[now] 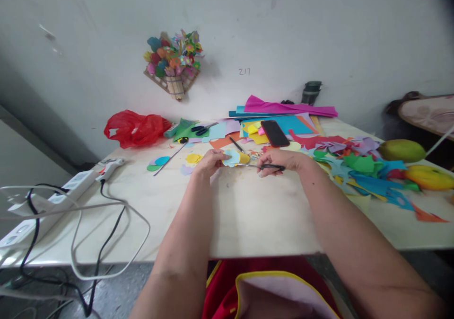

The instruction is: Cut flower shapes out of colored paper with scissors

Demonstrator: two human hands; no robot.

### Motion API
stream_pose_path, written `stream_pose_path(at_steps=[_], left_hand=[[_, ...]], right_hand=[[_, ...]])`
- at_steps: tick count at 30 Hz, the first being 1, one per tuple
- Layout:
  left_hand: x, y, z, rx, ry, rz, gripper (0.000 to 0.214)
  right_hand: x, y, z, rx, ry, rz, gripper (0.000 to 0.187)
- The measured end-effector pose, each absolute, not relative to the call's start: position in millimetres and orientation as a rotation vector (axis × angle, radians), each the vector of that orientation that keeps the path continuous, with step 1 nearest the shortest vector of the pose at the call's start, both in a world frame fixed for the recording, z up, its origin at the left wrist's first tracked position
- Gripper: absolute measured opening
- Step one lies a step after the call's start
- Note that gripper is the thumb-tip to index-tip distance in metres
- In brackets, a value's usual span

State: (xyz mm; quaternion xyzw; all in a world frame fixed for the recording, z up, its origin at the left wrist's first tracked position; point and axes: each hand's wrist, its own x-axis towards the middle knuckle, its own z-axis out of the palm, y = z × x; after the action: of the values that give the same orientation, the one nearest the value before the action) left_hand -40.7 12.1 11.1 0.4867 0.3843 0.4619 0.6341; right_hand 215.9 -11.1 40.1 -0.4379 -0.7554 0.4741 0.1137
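Note:
Near the middle of the table, my left hand is closed, pinching a light blue paper cutout with a scalloped edge. A yellow paper piece shows at the cutout's right side; whether they are joined is unclear. My right hand is wrapped round the black handle of what look like scissors, seen edge-on. Their thin metal blade points left and lies along the lower edge of the cutout. Small paper scraps are scattered around both hands. Yellow scalloped cutouts lie just left of my left hand.
A phone lies behind my right hand, with coloured sheets near the wall. Paper scraps and a yellow fruit are at right. A red plastic bag, other scissors and a corded power strip are at left.

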Motion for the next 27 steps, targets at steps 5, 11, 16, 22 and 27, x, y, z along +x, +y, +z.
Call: stream_pose_path(at_steps=[5, 11, 16, 22, 27], left_hand=[[-41.9, 14.0, 8.1, 1.139, 0.848, 1.06, 0.019], [-41.3, 11.6, 10.7, 1.16, 0.852, 1.043, 0.022], [-40.3, 9.6, 13.1, 1.161, 0.861, 1.04, 0.023], [-40.0, 9.8, 12.8, 1.166, 0.889, 1.048, 0.021], [-40.7, 10.3, 12.2, 1.188, 0.882, 1.036, 0.018]], right_hand=[[215.6, -12.3, 41.9, -1.307, -2.216, 1.397, 0.039], [214.6, -12.8, 42.8, -1.299, -2.257, 1.364, 0.038], [214.6, -12.5, 41.1, -1.29, -2.244, 1.398, 0.037], [214.0, -11.9, 38.8, -1.298, -2.216, 1.418, 0.037], [212.8, -12.1, 38.8, -1.305, -2.222, 1.399, 0.037]])
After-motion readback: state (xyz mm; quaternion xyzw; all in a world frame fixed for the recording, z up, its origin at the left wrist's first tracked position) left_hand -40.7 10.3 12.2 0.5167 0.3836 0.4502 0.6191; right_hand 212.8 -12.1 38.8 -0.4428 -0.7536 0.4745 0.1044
